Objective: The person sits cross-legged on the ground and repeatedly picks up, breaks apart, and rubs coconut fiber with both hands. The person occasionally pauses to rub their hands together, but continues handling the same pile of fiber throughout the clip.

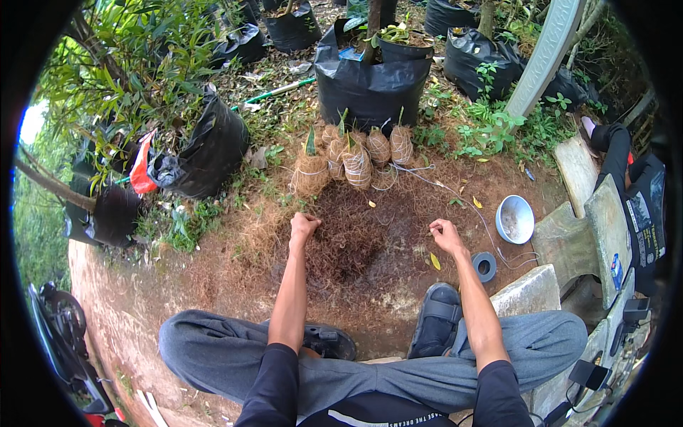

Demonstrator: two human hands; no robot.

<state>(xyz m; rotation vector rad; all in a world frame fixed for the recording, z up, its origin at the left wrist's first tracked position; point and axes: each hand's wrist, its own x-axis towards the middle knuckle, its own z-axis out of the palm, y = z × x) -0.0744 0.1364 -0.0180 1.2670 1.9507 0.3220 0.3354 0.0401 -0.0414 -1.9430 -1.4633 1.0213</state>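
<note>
My left hand (305,225) is over the left edge of a heap of loose brown coconut fibre (347,240), fingers curled down. Further right, my right hand (446,235) hovers above the damp ground with its fingers bent near the thumb. Any thin strand in either hand is too small to make out. Beyond the heap stand several fibre-wrapped plant balls bound with white string, including a broad one (310,173) with a green leaf tip and a narrower one (356,166). Loose white string (469,200) trails to the right.
A light-blue bowl (515,219) and a grey tape roll (484,267) lie at right, near concrete slabs (565,237). A large black planter bag (373,88) stands behind the wrapped balls. Another person's dark-clothed leg (613,152) is at far right. A motorbike (64,341) stands at left.
</note>
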